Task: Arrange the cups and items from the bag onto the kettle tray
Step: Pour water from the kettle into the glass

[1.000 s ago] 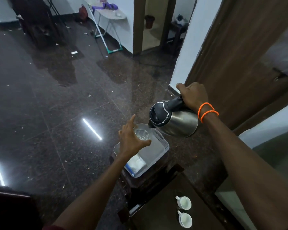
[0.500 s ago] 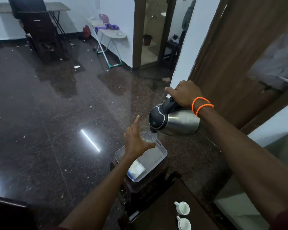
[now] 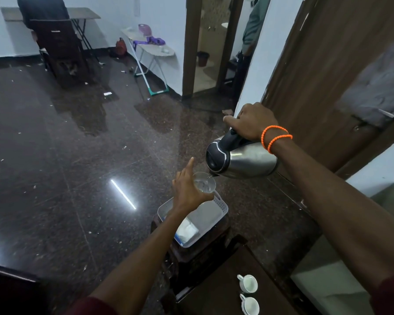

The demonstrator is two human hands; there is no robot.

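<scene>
Two hands are engaged in a pour above the white tray: the right hand is clamped on the handle of the steel kettle, tilted spout-down, while the left hand is wrapped round a clear glass, forefinger extended. Water is seen entering the glass. The spout is best kept just over the rim and the glass held level above the tray, so spills are caught. Two white cups are left standing on the counter, not yet arranged.
</scene>
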